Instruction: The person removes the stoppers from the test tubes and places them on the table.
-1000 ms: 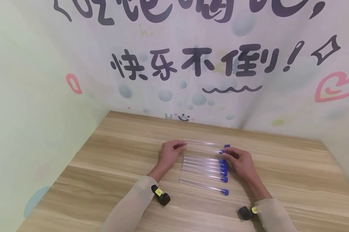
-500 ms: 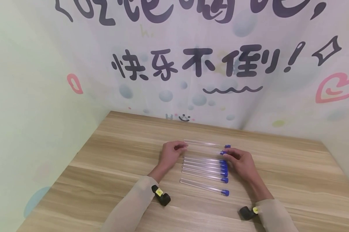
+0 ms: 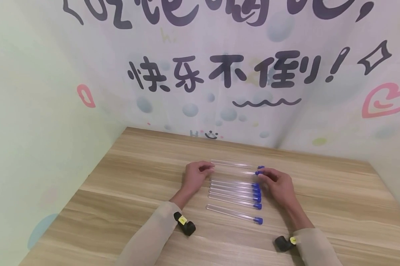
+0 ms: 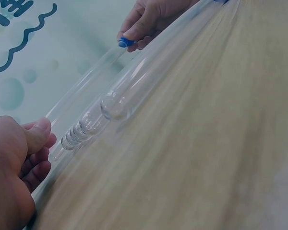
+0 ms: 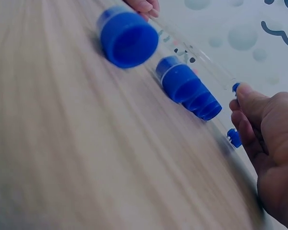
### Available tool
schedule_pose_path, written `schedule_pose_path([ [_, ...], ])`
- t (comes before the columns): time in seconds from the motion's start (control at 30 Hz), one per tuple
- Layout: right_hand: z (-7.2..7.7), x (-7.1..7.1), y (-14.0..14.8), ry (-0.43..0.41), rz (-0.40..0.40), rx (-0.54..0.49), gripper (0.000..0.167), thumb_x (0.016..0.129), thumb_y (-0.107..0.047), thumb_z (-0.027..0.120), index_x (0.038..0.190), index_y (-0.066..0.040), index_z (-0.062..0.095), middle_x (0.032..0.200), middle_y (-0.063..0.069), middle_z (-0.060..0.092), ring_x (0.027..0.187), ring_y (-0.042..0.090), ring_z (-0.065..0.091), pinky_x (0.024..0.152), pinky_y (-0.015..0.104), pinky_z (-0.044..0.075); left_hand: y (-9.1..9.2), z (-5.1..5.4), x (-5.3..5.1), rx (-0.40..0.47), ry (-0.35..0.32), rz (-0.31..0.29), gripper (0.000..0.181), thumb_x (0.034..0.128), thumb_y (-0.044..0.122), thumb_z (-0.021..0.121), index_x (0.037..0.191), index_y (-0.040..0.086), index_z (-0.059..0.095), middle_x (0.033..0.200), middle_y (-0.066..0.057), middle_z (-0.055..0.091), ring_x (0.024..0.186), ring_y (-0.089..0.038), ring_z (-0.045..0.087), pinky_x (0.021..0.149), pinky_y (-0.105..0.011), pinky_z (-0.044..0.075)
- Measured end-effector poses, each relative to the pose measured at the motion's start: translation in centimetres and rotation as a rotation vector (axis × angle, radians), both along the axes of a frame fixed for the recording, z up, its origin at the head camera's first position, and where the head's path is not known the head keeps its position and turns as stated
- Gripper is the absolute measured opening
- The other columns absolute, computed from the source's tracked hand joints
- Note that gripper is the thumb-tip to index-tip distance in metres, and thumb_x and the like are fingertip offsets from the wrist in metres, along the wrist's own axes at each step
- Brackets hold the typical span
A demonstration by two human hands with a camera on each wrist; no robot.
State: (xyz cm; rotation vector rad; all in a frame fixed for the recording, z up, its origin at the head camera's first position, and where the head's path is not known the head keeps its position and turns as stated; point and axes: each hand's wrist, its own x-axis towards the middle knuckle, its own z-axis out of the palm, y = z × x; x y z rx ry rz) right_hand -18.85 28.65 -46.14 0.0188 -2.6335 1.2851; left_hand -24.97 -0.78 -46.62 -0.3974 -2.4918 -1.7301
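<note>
My left hand (image 3: 195, 176) pinches the rounded end of a clear test tube (image 4: 84, 85) between thumb and fingers, with the tube raised above the table. At its other end, my right hand (image 3: 280, 186) pinches a small blue cap (image 5: 236, 88). This cap sits right at the tube's mouth and looks pulled slightly off it; the fingers partly hide it. Behind the held tube lies an uncapped test tube (image 3: 231, 163), a loose blue cap (image 3: 261, 167) just off its right end. In front are several capped test tubes (image 3: 233, 191) in a close row.
Nearest the person, one more capped test tube (image 3: 233, 214) lies apart from the row. All rest on a wood-grain table (image 3: 136, 166). A printed white cloth (image 3: 186, 96) hangs behind the table, with plain sides left and right. Black wrist cameras (image 3: 186, 226) are strapped on both sleeves.
The right hand has shifted slightly to the right with the blue cap, away from the tube. The left hand keeps its pinch nearly in place.
</note>
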Motion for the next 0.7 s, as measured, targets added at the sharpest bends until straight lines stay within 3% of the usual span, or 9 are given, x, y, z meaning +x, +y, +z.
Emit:
schedule_pose_path([
  [0.4, -0.28, -0.13, 0.31, 0.048, -0.141, 0.121, 0.024, 0.089, -0.024, 0.07, 0.11, -0.012, 0.071, 0.102, 0.006, 0.068, 0.092, 0.021, 0.06, 0.078, 0.03, 0.047, 0.08, -0.03, -0.25, -0.046, -0.016, 0.053, 0.014, 0.08, 0.014, 0.077, 0.094, 0.015, 0.076, 0.086, 0.006, 0.07, 0.075, -0.008, 0.062, 0.063, -0.025, 0.051],
  [0.7, -0.4, -0.4, 0.22, 0.009, -0.171, 0.138, 0.026, 0.088, -0.023, 0.071, 0.109, -0.008, 0.07, 0.097, 0.008, 0.07, 0.089, 0.021, 0.061, 0.076, 0.026, 0.046, 0.18, 0.05, -0.26, -0.111, -0.017, 0.048, 0.014, 0.0818, 0.015, 0.076, 0.096, 0.017, 0.075, 0.082, 0.009, 0.066, 0.074, -0.009, 0.058, 0.063, -0.025, 0.05],
])
